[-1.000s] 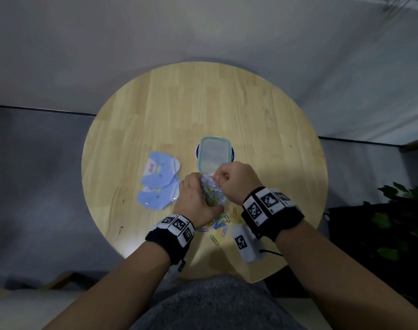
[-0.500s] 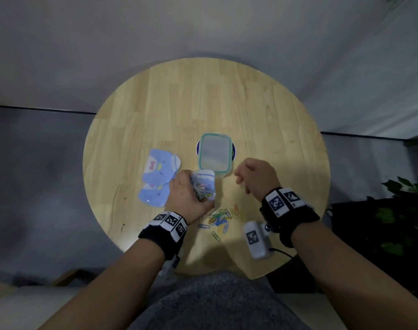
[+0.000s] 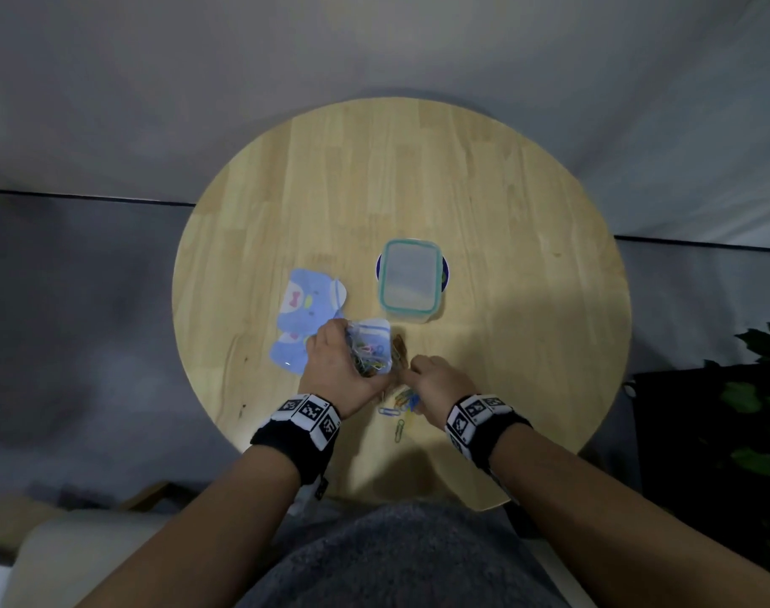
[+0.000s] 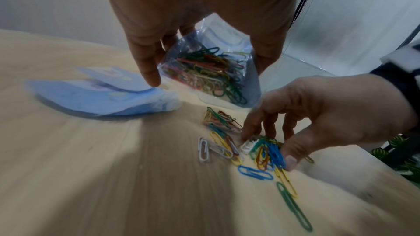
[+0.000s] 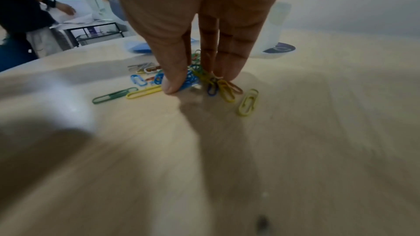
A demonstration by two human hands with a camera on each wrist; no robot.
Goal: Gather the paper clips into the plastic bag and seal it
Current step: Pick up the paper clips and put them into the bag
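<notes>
A small clear plastic bag point(image 3: 371, 344) point(image 4: 212, 73), partly filled with coloured paper clips, is gripped by my left hand point(image 3: 341, 366) just above the round wooden table point(image 3: 418, 177). Its mouth points away from me. Several loose paper clips point(image 3: 401, 405) point(image 4: 223, 144) point(image 5: 247, 102) lie on the table below and right of the bag. My right hand point(image 3: 411, 381) point(image 4: 268, 148) point(image 5: 197, 80) reaches down onto this pile. Thumb and fingertips pinch a blue and yellow cluster of clips against the wood. A green clip point(image 4: 293, 207) and a yellow one lie nearest to me.
A clear lidded box with a teal rim point(image 3: 409, 286) stands on a dark round mat behind the hands. Pale blue folded socks point(image 3: 306, 309) lie left of the bag. A plant point(image 3: 760, 388) is off the table's right edge. Another person point(image 5: 20, 15) stands far off.
My right hand has left the bag's mouth, swung out to the right, then come down onto the loose clips. My left hand keeps holding the bag, shifted slightly left.
</notes>
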